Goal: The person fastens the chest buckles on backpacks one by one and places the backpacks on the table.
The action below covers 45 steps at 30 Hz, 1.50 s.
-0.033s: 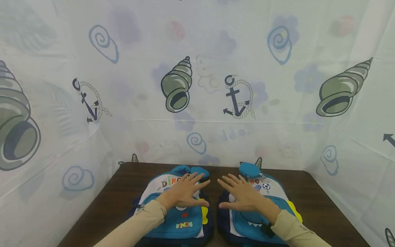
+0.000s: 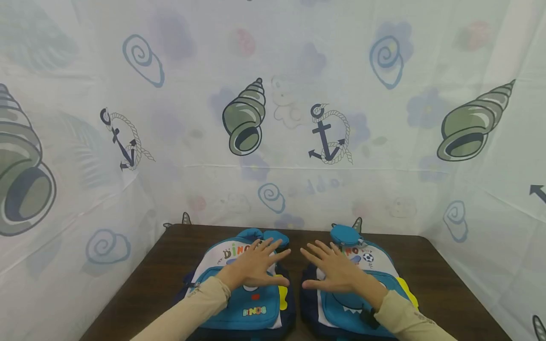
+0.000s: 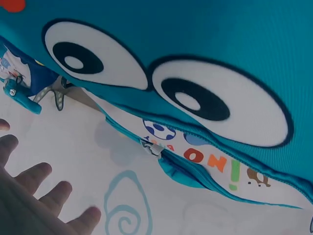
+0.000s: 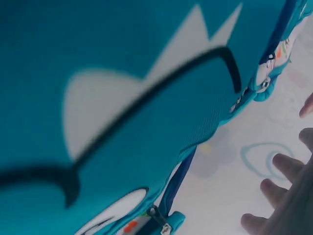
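Two children's backpacks in blue, white and navy lie side by side on a dark wooden table. Over the left backpack (image 2: 239, 308) my left hand (image 2: 253, 265) is held with its fingers spread, holding nothing. Above the right backpack (image 2: 358, 312) my right hand (image 2: 334, 267) is spread the same way, also holding nothing. Cartoon eyes (image 3: 195, 98) on the left bag's pocket fill much of the left wrist view. White printed teeth (image 4: 181, 44) on the right bag show close up in the right wrist view. My hands and forearms hide parts of both fronts.
The brown table (image 2: 443, 284) reaches back to a pale curtain (image 2: 290, 61) printed with shells and anchors, which hangs behind and on both sides. A round blue piece (image 2: 344, 234) sits at the top of the right backpack. Yellow trim (image 2: 283, 291) sticks out from the left bag's side.
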Available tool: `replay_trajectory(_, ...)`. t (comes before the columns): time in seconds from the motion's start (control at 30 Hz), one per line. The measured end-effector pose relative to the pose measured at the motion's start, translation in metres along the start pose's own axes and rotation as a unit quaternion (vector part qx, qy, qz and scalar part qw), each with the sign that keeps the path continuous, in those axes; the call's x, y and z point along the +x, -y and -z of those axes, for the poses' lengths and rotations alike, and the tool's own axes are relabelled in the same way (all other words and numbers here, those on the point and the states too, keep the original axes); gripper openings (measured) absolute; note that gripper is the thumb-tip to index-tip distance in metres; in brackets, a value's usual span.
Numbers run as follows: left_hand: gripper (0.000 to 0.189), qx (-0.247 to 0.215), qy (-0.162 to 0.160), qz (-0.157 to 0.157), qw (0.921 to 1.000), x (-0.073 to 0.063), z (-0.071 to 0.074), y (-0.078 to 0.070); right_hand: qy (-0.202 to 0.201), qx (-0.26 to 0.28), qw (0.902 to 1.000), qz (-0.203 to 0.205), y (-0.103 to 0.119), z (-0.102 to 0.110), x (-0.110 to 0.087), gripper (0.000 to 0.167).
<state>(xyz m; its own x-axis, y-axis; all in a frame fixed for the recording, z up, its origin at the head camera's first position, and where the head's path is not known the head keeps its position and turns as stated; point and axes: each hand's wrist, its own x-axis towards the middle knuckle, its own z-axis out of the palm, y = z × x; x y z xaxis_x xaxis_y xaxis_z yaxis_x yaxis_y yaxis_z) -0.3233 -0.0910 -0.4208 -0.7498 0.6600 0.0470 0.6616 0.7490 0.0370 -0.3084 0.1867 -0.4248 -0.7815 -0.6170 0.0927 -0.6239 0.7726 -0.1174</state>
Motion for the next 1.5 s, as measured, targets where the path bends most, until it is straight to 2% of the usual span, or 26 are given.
replay_trajectory(0.2,0.086,0.002,0.002,0.003,1.0,0.003,-0.003,0.001,0.006,0.005,1.0,-0.004,-0.001,0.0,0.0,0.084)
replay_trajectory(0.43,0.085,-0.029,0.01,0.024,0.9992,0.005,0.002,-0.001,-0.003,-0.001,1.0,-0.004,-0.004,0.005,-0.002,0.084)
replay_trajectory(0.63,0.085,-0.042,0.021,0.02,0.9987,0.006,0.003,-0.006,0.005,0.017,0.9998,-0.012,-0.008,0.006,-0.009,0.084)
replay_trajectory(0.97,0.088,-0.067,0.039,0.034,0.9964,0.011,0.006,-0.018,0.016,0.022,0.9993,-0.028,-0.009,0.008,-0.015,0.083)
replay_trajectory(1.23,0.085,-0.086,0.044,0.022,0.9951,0.017,0.008,-0.027,0.02,0.026,0.9986,-0.042,-0.011,0.012,-0.021,0.083)
replay_trajectory(1.5,0.083,-0.066,0.05,0.005,0.9965,0.026,0.01,-0.04,0.013,0.032,0.9981,-0.051,-0.016,0.014,-0.033,0.081)
